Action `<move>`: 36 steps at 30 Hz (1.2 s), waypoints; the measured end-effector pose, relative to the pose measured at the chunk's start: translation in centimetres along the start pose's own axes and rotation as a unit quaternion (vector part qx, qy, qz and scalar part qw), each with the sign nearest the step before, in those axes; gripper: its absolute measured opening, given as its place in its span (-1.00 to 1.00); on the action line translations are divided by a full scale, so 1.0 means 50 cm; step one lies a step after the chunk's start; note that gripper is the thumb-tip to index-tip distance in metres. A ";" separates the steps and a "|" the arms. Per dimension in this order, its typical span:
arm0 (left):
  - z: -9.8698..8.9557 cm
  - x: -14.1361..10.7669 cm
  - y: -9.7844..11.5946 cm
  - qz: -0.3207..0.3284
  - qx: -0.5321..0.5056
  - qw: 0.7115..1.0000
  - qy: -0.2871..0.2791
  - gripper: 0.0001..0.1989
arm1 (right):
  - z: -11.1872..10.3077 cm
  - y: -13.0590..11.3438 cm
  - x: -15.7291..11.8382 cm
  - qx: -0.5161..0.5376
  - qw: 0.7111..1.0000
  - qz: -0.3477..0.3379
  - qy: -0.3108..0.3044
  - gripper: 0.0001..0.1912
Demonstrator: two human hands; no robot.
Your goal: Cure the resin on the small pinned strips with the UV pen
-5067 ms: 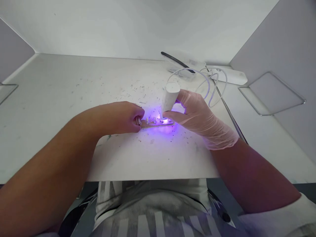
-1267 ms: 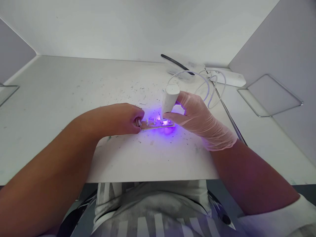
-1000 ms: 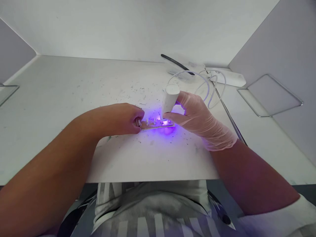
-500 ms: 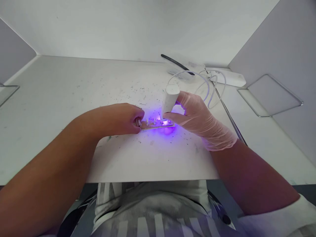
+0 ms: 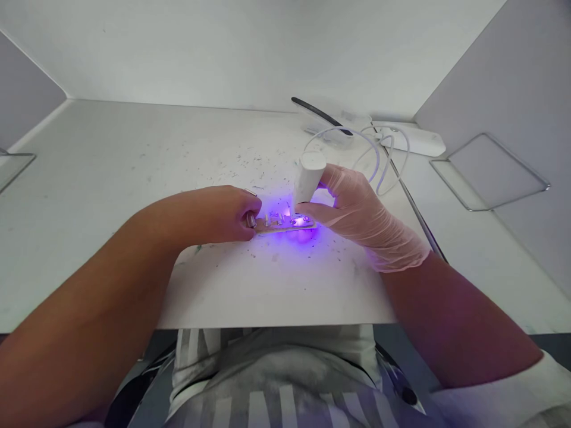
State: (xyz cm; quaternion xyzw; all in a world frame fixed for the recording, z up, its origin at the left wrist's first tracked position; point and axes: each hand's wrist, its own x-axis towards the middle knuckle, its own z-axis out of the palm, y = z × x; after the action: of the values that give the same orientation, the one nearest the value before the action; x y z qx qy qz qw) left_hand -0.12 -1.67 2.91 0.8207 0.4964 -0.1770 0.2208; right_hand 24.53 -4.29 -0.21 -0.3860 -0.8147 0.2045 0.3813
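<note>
My bare left hand [image 5: 223, 215] grips the left end of a narrow flat strip [image 5: 285, 226] with several small clear and shiny pieces standing on it. In my right hand [image 5: 348, 202], which wears a thin translucent glove, is a white handheld lamp [image 5: 308, 177] with a cable. Its lower end is over the strip's right part, and violet light falls on the strip and the table around it. Whether the lamp touches the pieces cannot be seen. The fingers behind the lamp are partly hidden.
A white power box [image 5: 414, 141] and looped white cable lie at the back right, beside a black curved bar [image 5: 319, 114] and clear plastic. Wire frames [image 5: 491, 172] stand at both sides. Small dark specks dot the white table [image 5: 111, 178].
</note>
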 end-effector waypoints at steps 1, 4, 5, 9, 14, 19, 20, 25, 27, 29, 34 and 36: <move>0.000 0.000 0.000 -0.001 -0.001 1.000 0.000 -0.94 | 0.000 0.000 0.000 -0.002 1.000 -0.002 0.000 -0.89; 0.002 0.002 -0.003 0.006 -0.002 1.000 0.004 -0.94 | 0.000 0.000 0.001 -0.003 1.000 -0.002 0.001 -0.90; 0.002 0.002 -0.004 0.008 -0.001 1.000 0.004 -0.94 | 0.000 0.000 0.001 -0.001 1.000 -0.001 0.002 -0.90; 0.003 0.003 -0.007 0.009 0.001 1.000 -0.001 -0.93 | 0.001 0.000 0.002 0.002 1.000 -0.003 0.003 -0.90; 0.001 0.001 -0.005 0.012 0.000 1.000 0.002 -0.93 | 0.001 0.000 0.001 -0.002 1.000 -0.003 0.003 -0.90; 0.002 0.002 -0.004 0.007 0.001 1.000 0.003 -0.93 | -0.001 -0.003 0.002 -0.001 1.000 -0.001 0.003 -0.91; 0.002 0.002 -0.004 0.009 0.002 1.000 0.004 -0.94 | -0.001 -0.004 0.002 -0.002 1.000 0.000 0.001 -0.91; 0.003 0.003 -0.006 0.010 0.000 1.000 0.006 -0.92 | -0.001 -0.003 0.001 -0.004 1.000 0.006 -0.002 -0.91; 0.001 0.003 -0.004 0.005 -0.002 1.000 0.004 -0.92 | -0.001 -0.002 0.001 -0.002 1.000 0.005 -0.003 -0.91; 0.000 0.002 -0.002 0.003 -0.002 1.000 -0.002 -0.93 | -0.001 -0.001 0.001 0.000 1.000 0.000 -0.002 -0.91; 0.000 0.002 -0.002 0.008 -0.003 1.000 -0.004 -0.93 | 0.001 0.002 0.001 -0.007 1.000 -0.005 -0.002 -0.90; 0.000 0.002 -0.003 0.006 -0.002 1.000 -0.002 -0.93 | 0.001 0.002 0.000 -0.009 1.000 -0.005 -0.001 -0.91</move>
State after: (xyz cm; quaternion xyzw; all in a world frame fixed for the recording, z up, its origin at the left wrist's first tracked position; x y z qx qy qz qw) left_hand -0.18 -1.53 2.81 0.8229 0.4912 -0.1762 0.2247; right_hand 24.54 -4.21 -0.29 -0.3848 -0.8188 0.1955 0.3784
